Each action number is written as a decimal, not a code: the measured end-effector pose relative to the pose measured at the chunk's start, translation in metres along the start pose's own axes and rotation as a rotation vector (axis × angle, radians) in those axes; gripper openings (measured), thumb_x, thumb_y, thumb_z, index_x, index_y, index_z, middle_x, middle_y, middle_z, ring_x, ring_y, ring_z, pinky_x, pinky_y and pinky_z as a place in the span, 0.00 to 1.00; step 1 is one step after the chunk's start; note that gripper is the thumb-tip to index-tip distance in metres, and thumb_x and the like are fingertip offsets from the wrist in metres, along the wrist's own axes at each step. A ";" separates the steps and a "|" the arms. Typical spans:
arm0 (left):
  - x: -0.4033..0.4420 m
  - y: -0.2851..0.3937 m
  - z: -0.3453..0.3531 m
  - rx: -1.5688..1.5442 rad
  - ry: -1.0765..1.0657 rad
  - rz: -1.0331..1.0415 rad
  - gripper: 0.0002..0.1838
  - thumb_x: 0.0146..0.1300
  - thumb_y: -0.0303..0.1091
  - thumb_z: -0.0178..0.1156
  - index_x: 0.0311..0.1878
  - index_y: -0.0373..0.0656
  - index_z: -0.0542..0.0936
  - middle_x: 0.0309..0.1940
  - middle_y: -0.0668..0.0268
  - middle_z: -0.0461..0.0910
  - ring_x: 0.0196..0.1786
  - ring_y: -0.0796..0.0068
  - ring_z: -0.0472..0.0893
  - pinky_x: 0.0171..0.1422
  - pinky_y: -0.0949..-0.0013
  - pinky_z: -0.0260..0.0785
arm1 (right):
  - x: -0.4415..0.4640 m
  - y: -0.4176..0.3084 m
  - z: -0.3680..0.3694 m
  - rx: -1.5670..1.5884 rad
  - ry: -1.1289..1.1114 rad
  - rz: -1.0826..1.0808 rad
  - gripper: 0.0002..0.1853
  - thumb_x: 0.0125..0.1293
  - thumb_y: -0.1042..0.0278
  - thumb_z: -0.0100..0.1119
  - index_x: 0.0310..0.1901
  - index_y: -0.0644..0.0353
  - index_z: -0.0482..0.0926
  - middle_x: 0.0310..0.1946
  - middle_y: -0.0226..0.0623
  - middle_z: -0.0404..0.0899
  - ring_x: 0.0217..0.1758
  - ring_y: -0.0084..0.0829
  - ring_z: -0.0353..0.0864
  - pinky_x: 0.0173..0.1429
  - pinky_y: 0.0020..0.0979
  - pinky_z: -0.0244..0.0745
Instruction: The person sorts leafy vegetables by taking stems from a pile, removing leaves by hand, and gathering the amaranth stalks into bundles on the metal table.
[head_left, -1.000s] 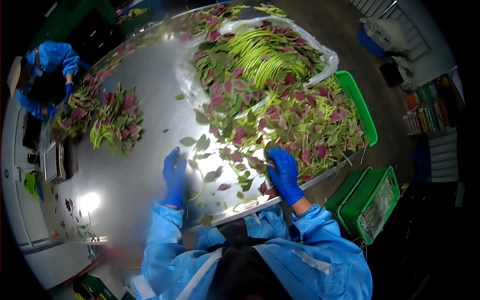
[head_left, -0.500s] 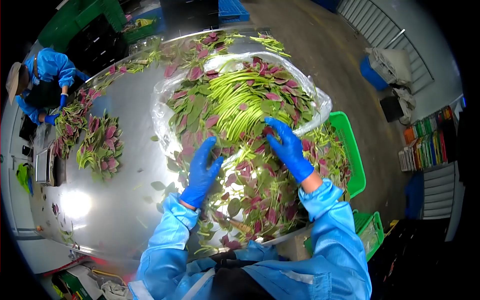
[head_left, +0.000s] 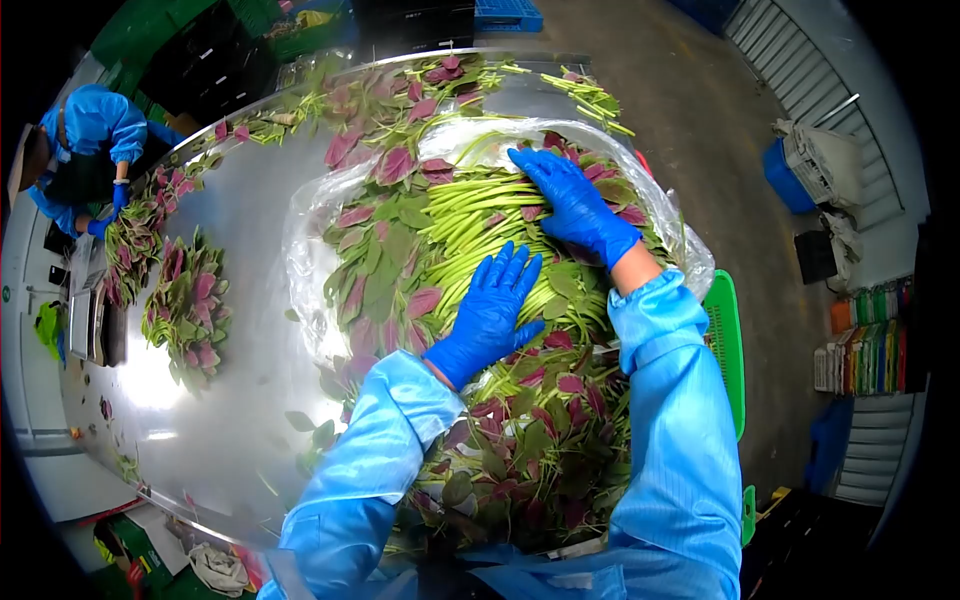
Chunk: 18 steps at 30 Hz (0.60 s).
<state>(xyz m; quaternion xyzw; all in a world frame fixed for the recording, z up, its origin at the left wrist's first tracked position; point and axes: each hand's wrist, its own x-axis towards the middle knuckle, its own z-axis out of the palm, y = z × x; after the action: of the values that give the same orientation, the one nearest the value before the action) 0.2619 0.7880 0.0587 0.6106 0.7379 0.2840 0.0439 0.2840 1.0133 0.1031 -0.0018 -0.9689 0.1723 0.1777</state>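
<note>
Left hand, blue glove: open, fingers spread, palm down on the pale green stems of a large heap of red-and-green leafy vegetables. Right hand, blue glove: also open, flat on the far right part of same heap, farther off than left hand. Hands apart, neither closed round a bunch. Heap sits in an opened clear plastic bag, middle to right of the shiny metal tabletop; stems bundled roughly side by side in the middle, leaves at left and right. Bag edge shows at left, far side and right.

Near side of heap: loose pile of mixed red and green leaves with stems, between the light blue sleeves. Right of tabletop: bright green plastic basket, partly hidden by right sleeve. Far edge: scattered leafy sprigs, plus short cut green stems at far right corner.

Left part of tabletop: separate leafy bunch; beyond it, another leafy pile, a co-worker in blue with gloved hands at it. Off to the right, by the wall: blue crate and row of multicoloured folders
</note>
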 end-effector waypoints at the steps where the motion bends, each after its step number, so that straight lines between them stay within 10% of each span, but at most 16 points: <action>1: -0.001 0.000 0.003 0.003 -0.006 -0.016 0.45 0.55 0.47 0.65 0.73 0.44 0.57 0.71 0.51 0.57 0.74 0.47 0.54 0.75 0.48 0.46 | 0.007 0.000 -0.003 -0.009 -0.082 0.009 0.43 0.47 0.77 0.63 0.69 0.47 0.62 0.64 0.47 0.67 0.66 0.52 0.66 0.69 0.44 0.62; 7: -0.004 -0.001 0.010 0.022 -0.016 -0.035 0.49 0.52 0.49 0.67 0.74 0.45 0.55 0.71 0.51 0.56 0.74 0.48 0.54 0.75 0.48 0.45 | 0.033 0.023 0.004 0.258 -0.414 0.405 0.44 0.44 0.76 0.63 0.69 0.47 0.65 0.60 0.47 0.74 0.65 0.44 0.70 0.67 0.36 0.65; 13: 0.000 -0.001 0.005 0.004 -0.021 -0.030 0.48 0.51 0.49 0.68 0.73 0.45 0.56 0.71 0.50 0.55 0.74 0.48 0.53 0.75 0.48 0.45 | 0.028 0.027 0.015 0.332 -0.398 0.189 0.46 0.46 0.75 0.64 0.71 0.52 0.60 0.65 0.49 0.67 0.67 0.41 0.68 0.70 0.35 0.62; 18: 0.015 -0.002 -0.008 0.053 0.054 -0.031 0.47 0.52 0.53 0.65 0.72 0.43 0.59 0.71 0.47 0.54 0.75 0.46 0.51 0.75 0.44 0.43 | 0.016 0.035 0.008 0.591 -0.322 0.361 0.28 0.56 0.73 0.66 0.61 0.58 0.73 0.52 0.39 0.79 0.54 0.31 0.77 0.62 0.32 0.70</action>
<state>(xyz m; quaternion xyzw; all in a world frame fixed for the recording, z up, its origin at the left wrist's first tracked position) 0.2532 0.7993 0.0683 0.5921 0.7556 0.2799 0.0120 0.2645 1.0445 0.0904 -0.0938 -0.8771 0.4707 -0.0171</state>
